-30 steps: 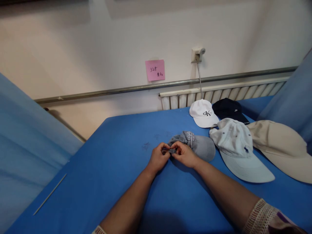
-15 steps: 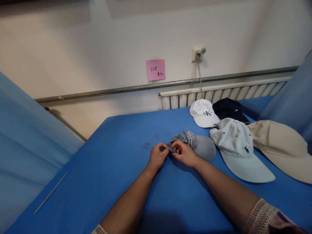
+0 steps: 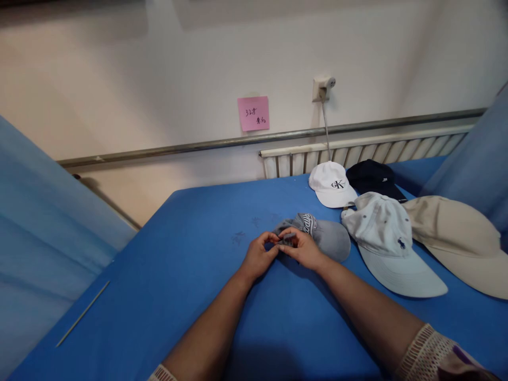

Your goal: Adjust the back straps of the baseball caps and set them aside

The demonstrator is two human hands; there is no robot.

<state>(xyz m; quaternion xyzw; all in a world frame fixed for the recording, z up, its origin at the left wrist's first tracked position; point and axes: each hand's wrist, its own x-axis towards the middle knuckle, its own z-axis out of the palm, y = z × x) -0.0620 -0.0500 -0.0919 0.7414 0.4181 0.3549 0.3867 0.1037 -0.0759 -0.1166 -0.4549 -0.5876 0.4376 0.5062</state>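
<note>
A pale wall (image 3: 190, 69) spans the far side, above a blue-covered surface (image 3: 170, 275) that fills most of the near area. 2 blue curtains flank it, the left curtain (image 3: 43, 248) and the right curtain (image 3: 468, 164). A metal rail (image 3: 190, 145) runs along the wall, with a white radiator (image 3: 357, 153) below its right part.

5 caps lie on the surface. The beige cap (image 3: 456, 227) is farthest right, partly behind the pale blue cap (image 3: 383, 227), whose brim points near and right. The gray cap (image 3: 331, 238) lies just left of the pale blue cap, around the middle, its brim to the right and white lettering on its front. The black cap (image 3: 371, 177) and the white cap (image 3: 329, 182) sit side by side at the far edge.

The left hand (image 3: 260, 256) and right hand (image 3: 301, 251) meet at the left end of the gray cap. The fingers of both are bent in, thumbs against forefingers, pinching its gray fabric; the exact grip is partly hidden.

A pink note (image 3: 253, 113) is on the wall, left of a socket (image 3: 320, 90) with a cord (image 3: 326, 127). A thin stick (image 3: 82, 314) lies near left.
</note>
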